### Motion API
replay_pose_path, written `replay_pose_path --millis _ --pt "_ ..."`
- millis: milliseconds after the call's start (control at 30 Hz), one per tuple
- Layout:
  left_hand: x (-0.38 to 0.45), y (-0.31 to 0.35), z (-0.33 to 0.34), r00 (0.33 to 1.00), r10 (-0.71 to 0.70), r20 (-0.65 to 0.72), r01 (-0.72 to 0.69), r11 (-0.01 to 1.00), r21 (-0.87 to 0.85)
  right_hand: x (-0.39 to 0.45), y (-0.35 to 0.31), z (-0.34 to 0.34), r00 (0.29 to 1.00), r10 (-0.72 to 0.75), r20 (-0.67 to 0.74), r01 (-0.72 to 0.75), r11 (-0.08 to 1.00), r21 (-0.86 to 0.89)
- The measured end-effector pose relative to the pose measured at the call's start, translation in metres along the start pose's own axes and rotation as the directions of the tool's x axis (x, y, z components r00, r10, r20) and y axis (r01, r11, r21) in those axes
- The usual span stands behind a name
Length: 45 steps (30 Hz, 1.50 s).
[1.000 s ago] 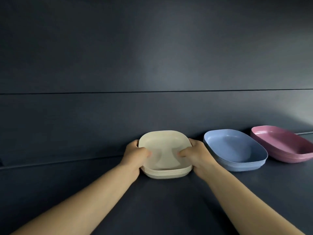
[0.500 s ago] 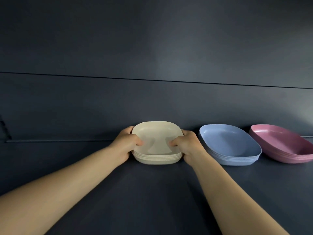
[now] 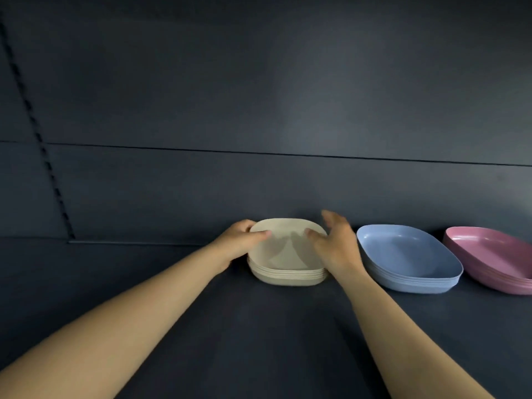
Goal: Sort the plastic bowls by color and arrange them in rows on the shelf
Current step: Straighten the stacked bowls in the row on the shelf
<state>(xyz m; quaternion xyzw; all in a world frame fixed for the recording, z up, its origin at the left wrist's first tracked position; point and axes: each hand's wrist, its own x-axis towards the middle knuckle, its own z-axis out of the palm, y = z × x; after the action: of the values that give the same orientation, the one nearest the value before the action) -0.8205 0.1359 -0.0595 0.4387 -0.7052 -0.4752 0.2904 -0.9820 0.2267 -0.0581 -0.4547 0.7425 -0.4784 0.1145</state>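
A stack of several cream bowls (image 3: 286, 254) sits on the dark shelf (image 3: 259, 326) close to the back wall. My left hand (image 3: 240, 240) still holds the stack's left rim, thumb over the top edge. My right hand (image 3: 335, 243) hovers at the stack's right side with its fingers spread and straight, gripping nothing. To the right stand a stack of blue bowls (image 3: 408, 257) and, beyond it, a stack of pink bowls (image 3: 492, 257) cut off by the frame edge. The three stacks form one row along the wall.
The dark back wall (image 3: 259, 182) rises right behind the bowls. A slotted upright rail (image 3: 43, 145) runs down the left corner. Bare shelf surface stretches to the left of the cream stack and in front of all the stacks.
My right hand has let go of the cream stack and opened, lifting slightly off its right rim. The left hand keeps its hold. The camera view has shifted a little.
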Motion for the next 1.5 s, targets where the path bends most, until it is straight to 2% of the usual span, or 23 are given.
replay_pose_path --millis 67,167,267,333,367,500,700,900,967,1067,1200,1333,1500 --pt "-0.006 0.005 -0.029 0.998 0.067 0.002 -0.067 0.980 0.188 -0.007 -0.013 -0.006 0.985 -0.170 -0.025 0.163 0.969 -0.184" --pt "-0.027 0.012 -0.090 0.990 0.142 0.011 -0.128 0.853 0.506 -0.017 -0.042 -0.007 0.938 -0.335 0.088 0.337 0.822 -0.459" --pt "-0.062 0.015 -0.153 0.982 0.183 0.035 -0.139 0.594 0.792 -0.035 -0.087 0.005 0.902 -0.362 0.236 0.429 0.677 -0.598" --pt "-0.093 0.015 -0.194 0.984 0.173 0.037 -0.113 0.454 0.884 -0.056 -0.123 0.020 0.891 -0.341 0.298 0.452 0.630 -0.631" --pt "-0.110 0.014 -0.215 0.986 0.165 0.030 -0.097 0.415 0.905 -0.069 -0.143 0.030 0.886 -0.337 0.319 0.464 0.615 -0.637" --pt "-0.190 -0.002 -0.306 0.991 0.126 -0.047 -0.004 0.376 0.927 -0.139 -0.224 0.078 0.847 -0.354 0.396 0.531 0.582 -0.616" --pt "-0.313 -0.052 -0.429 0.974 0.134 -0.185 0.115 0.410 0.905 -0.256 -0.328 0.170 0.762 -0.437 0.478 0.645 0.575 -0.503" --pt "-0.409 -0.108 -0.538 0.960 0.077 -0.269 0.229 0.338 0.913 -0.351 -0.423 0.272 0.668 -0.505 0.546 0.738 0.547 -0.396" --pt "-0.435 -0.119 -0.577 0.946 0.089 -0.312 0.263 0.351 0.899 -0.375 -0.454 0.306 0.633 -0.535 0.560 0.768 0.524 -0.368" --pt "-0.469 -0.137 -0.637 0.915 0.116 -0.387 0.312 0.405 0.860 -0.402 -0.498 0.355 0.587 -0.562 0.583 0.805 0.484 -0.344" --pt "-0.499 -0.174 -0.719 0.900 0.070 -0.430 0.369 0.401 0.838 -0.423 -0.556 0.425 0.551 -0.586 0.593 0.831 0.449 -0.329" --pt "-0.521 -0.213 -0.817 0.882 0.037 -0.471 0.430 0.347 0.833 -0.441 -0.625 0.514 0.513 -0.638 0.574 0.854 0.448 -0.265" --pt "-0.540 -0.247 -0.954 0.857 -0.029 -0.514 0.502 0.272 0.821 -0.467 -0.711 0.628 0.475 -0.674 0.566 0.855 0.506 -0.115"
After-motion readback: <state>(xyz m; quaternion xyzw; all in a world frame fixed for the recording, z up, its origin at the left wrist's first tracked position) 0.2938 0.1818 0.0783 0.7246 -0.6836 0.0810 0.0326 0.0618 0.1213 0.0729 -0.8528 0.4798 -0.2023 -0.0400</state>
